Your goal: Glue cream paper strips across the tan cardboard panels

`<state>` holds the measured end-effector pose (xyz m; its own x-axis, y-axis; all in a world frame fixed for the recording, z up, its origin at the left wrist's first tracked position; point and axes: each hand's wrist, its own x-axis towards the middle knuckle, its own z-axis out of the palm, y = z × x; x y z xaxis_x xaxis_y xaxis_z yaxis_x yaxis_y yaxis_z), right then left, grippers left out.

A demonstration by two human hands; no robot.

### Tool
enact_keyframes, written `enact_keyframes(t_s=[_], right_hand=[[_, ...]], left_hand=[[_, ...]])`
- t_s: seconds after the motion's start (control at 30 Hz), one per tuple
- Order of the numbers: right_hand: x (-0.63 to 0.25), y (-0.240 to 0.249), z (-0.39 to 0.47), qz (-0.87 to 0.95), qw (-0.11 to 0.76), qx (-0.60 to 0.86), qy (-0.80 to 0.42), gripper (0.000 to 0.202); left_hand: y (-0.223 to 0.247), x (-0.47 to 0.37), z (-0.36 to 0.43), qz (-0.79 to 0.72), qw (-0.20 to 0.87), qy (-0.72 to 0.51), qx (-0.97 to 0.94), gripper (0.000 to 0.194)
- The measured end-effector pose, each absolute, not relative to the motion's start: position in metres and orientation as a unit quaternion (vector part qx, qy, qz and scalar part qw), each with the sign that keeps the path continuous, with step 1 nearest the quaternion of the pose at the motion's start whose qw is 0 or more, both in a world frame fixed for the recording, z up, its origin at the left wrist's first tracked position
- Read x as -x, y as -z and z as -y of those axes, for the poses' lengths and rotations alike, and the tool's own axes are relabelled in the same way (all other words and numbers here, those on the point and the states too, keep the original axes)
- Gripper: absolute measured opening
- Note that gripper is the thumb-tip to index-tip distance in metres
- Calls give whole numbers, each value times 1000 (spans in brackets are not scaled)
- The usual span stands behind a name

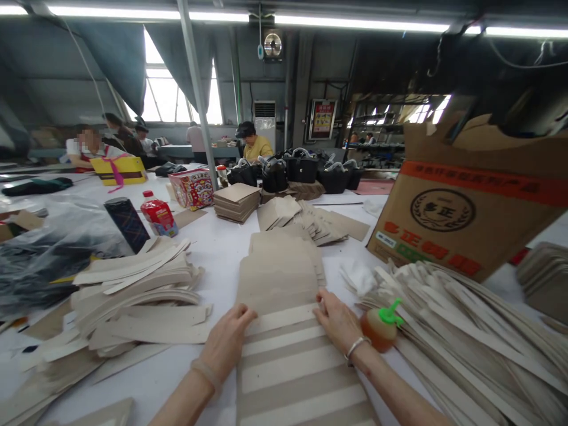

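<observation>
A long row of overlapping grey-brown cardboard panels [275,278] runs away from me down the middle of the table. Pale cardboard strips lie crosswise on the nearer panels. My left hand [226,340] pinches the left end of the farthest pale cardboard strip [286,318], thumb and fingers together. At its right end, my right hand [339,322] grips the same strip with closed fingers. The strip lies flat or nearly flat on the panel; I cannot tell whether it touches all along. Just right of my right hand stands a squeeze bottle [379,328] of amber liquid with a green nozzle.
Loose curved strips [142,296] pile up at left, and long strips [470,331] at right. A big carton [470,201] stands behind the right pile. Beyond are stacked cardboard pieces [237,201], a red bottle [158,214], black handbags [302,168] and several people working.
</observation>
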<state>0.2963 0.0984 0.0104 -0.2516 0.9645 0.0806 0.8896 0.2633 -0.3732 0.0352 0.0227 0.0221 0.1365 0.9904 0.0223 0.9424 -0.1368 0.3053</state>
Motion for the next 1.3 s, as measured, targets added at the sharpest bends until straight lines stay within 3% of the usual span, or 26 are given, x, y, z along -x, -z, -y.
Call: enact_keyframes(t_s=[0.23, 0.77, 0.93, 1.13, 1.3], right_hand=[[-295, -12, -97, 860, 143, 478, -110, 30], [-298, -12, -93, 903, 108, 411, -59, 34], [-295, -17, -96, 904, 135, 400, -72, 30], [-288, -24, -95, 822, 263, 470, -185, 20], [-305, -39, -40, 820, 228, 470, -233, 18]], left_hand=[[-23, -35, -18, -552, 48, -28, -832, 35], [-15, -44, -12, -541, 9, 27, -841, 53], [-24, -52, -6, -565, 20, 19, -825, 48], [-43, -32, 0, -633, 23, -23, -773, 33], [-49, 8, 25, -657, 9, -101, -747, 26]])
